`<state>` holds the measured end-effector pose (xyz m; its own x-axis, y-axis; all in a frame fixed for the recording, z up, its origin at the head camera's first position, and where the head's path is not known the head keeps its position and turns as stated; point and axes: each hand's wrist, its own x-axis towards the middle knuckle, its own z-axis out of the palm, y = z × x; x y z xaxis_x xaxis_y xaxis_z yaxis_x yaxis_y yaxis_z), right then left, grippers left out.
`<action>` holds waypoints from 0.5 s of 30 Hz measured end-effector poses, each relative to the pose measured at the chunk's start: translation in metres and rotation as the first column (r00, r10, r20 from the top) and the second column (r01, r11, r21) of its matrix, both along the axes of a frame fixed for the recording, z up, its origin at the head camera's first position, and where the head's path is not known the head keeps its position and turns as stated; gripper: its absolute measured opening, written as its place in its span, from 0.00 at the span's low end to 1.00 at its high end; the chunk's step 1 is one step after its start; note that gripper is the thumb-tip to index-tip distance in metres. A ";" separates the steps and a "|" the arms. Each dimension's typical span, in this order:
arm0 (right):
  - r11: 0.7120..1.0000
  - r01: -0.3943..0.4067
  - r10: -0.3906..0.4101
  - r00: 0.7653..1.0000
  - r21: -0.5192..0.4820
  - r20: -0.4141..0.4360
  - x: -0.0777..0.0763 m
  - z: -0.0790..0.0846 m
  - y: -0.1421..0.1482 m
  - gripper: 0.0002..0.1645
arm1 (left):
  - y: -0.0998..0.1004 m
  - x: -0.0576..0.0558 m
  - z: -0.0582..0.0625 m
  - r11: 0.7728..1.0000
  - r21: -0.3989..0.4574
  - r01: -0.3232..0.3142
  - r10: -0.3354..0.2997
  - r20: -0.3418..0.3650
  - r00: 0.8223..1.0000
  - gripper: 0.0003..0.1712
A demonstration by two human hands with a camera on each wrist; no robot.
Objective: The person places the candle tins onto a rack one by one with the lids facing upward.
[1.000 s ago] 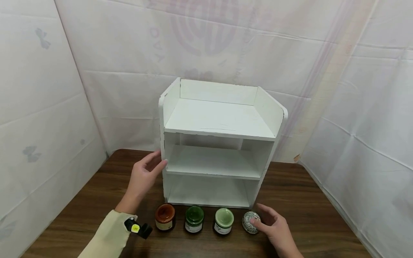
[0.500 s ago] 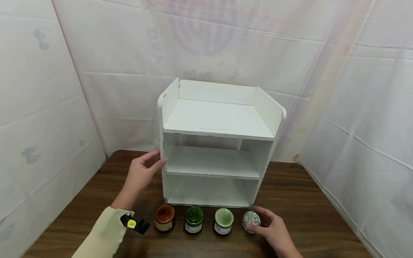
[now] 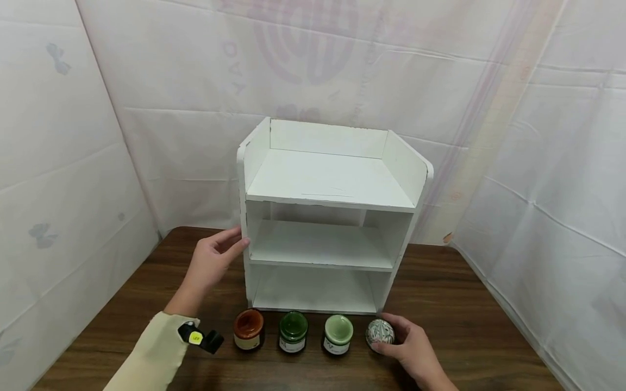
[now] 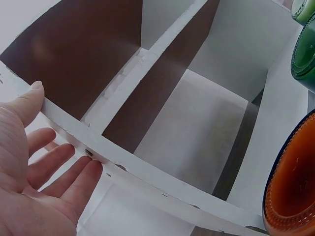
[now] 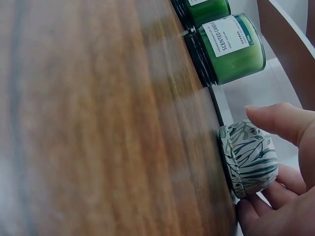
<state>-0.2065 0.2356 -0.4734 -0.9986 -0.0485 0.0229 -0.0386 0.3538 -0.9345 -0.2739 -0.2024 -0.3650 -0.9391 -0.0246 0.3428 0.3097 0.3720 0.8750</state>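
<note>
My right hand (image 3: 415, 350) curls around a small round tin (image 3: 380, 332) with a green leaf print, standing on the table. In the right wrist view the fingers lie along the far side of the tin (image 5: 251, 160), with the thumb at its near upper edge. My left hand (image 3: 210, 263) touches the left side panel of a white shelf unit (image 3: 318, 266). Its thumb rests on the panel's front edge in the left wrist view, and the relaxed fingers (image 4: 64, 172) lie along the outer face.
Three glass candle jars, an amber one (image 3: 248, 328), a dark green one (image 3: 293, 331) and a light green one (image 3: 338, 334), stand upside down on black lids before the shelf. The brown wooden table (image 3: 469, 304) has white cloth sheets (image 3: 191, 146) behind and beside it.
My right hand's fingers have closed in around the leaf-print tin, which shows its pattern turned differently. The left hand has stayed at the shelf's side; the whole view has shifted slightly.
</note>
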 end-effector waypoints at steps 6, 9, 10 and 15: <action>0.999 -0.003 0.002 1.000 0.047 0.005 0.000 -0.001 0.002 0.42 | 0.000 0.000 0.000 1.000 -0.005 -0.002 0.002 0.006 1.000 0.34; 0.998 -0.009 0.008 1.000 0.065 0.005 0.000 -0.001 0.003 0.42 | 0.000 0.000 0.001 1.000 -0.008 -0.003 0.003 0.007 1.000 0.34; 0.998 -0.012 0.012 1.000 0.068 0.003 -0.001 -0.001 0.004 0.42 | 0.000 0.000 0.001 1.000 -0.009 -0.005 0.005 0.007 1.000 0.34; 0.997 -0.031 0.032 0.999 0.068 -0.002 -0.003 -0.001 0.006 0.42 | 0.001 0.000 0.000 1.000 -0.012 -0.011 0.011 0.008 1.000 0.34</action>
